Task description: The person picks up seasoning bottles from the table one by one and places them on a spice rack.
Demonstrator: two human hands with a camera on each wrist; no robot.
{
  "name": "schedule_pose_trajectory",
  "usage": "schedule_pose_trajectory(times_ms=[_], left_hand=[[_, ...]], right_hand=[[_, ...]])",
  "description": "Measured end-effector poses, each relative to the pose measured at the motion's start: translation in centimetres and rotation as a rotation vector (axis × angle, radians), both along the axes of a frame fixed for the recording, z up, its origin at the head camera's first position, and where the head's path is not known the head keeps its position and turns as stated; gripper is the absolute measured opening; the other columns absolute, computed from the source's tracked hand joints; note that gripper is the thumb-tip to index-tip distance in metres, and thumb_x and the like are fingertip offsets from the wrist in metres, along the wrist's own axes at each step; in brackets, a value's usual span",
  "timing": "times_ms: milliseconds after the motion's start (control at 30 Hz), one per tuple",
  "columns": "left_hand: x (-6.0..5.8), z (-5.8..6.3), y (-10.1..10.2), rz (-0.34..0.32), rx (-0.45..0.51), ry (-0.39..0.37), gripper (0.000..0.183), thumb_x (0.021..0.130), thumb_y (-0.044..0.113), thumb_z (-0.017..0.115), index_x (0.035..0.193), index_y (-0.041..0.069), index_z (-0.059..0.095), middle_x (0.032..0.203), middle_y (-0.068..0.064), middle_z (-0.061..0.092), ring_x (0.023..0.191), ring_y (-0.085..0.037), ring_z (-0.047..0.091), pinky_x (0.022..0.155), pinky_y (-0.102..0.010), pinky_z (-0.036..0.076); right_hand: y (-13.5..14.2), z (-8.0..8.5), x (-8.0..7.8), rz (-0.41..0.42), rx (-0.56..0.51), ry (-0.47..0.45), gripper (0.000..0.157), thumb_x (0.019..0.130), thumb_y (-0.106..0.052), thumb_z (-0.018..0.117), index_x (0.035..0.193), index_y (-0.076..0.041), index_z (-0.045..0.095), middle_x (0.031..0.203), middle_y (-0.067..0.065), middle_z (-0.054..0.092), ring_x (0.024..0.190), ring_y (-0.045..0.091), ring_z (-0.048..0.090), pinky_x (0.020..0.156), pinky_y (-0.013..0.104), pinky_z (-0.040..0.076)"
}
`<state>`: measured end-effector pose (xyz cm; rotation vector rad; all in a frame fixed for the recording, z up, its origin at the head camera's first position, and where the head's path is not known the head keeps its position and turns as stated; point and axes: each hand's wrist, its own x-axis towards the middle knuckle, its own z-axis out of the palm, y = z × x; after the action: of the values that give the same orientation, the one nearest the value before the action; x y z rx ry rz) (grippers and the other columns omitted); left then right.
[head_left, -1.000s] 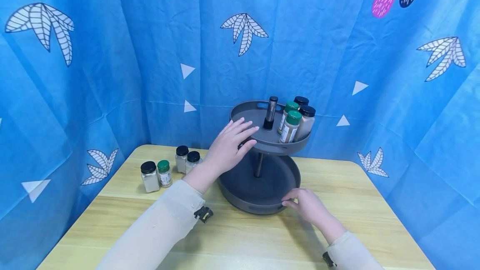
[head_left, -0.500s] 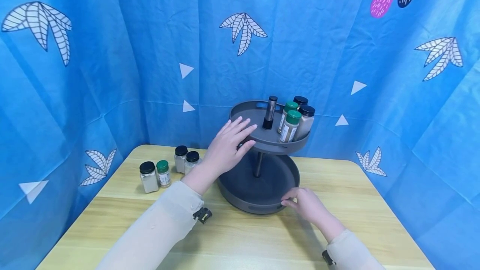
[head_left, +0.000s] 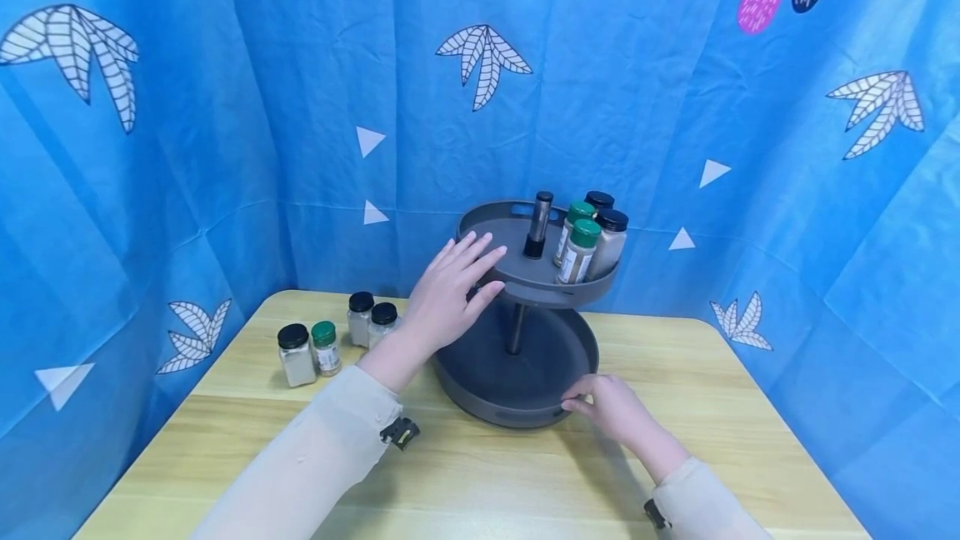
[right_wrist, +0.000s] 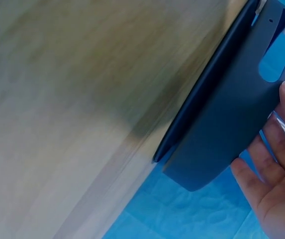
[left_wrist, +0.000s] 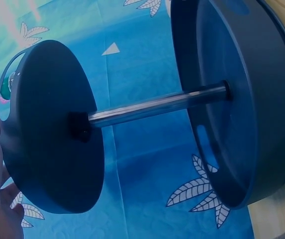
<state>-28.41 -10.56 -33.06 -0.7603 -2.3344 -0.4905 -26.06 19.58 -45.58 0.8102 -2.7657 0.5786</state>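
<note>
A dark grey two-tier turntable stands on the table, its upper tray (head_left: 517,232) held over the lower tray (head_left: 487,398) by a metal post (left_wrist: 147,110). At the upper tray's left rim is my left hand (head_left: 447,294), fingers extended and spread. The left wrist view shows those fingers beside the rim's handle slot; contact is hard to judge. My right hand (head_left: 611,411) pinches the front right rim of the lower tray, near a slot. Two green-capped spice jars (head_left: 579,250) and two black-capped jars (head_left: 611,244) sit grouped on the upper tray's right side.
Left of the turntable on the wooden table (head_left: 480,482) stand a green-capped jar (head_left: 326,348) and several black-capped jars, one black-capped jar (head_left: 297,357) farthest left. A blue patterned curtain (head_left: 337,107) surrounds the back and sides.
My left hand has shifted very slightly left along the upper tray. The right hand keeps its place on the lower rim, and the jars stay put. The whole head view drifts a little.
</note>
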Motion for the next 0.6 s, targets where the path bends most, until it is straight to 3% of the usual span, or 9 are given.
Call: schedule_pose_trajectory(times_ms=[333,600], left_hand=[[0.2,0.0,-0.8,-0.001,0.019,0.024,0.052,0.104,0.045,0.049,0.151,0.02,0.048,0.158,-0.005,0.039,0.15,-0.023,0.027,0.123,-0.047,0.02],[0.4,-0.6,-1.4,0.005,0.025,0.01,0.054,0.104,0.047,0.049,0.152,0.021,0.047,0.159,-0.004,0.038,0.15,-0.023,0.026,0.124,-0.045,0.015]], right_hand=[[0.3,0.0,-0.1,0.002,-0.002,-0.004,0.011,0.086,-0.024,0.078,0.087,-0.014,0.079,0.087,-0.007,0.074,0.085,0.015,0.07,0.081,0.037,0.059],[0.3,-0.1,-0.1,0.006,-0.01,-0.009,0.007,0.086,-0.02,0.078,0.088,-0.013,0.079,0.087,-0.007,0.074,0.085,0.016,0.07,0.081,0.038,0.059]])
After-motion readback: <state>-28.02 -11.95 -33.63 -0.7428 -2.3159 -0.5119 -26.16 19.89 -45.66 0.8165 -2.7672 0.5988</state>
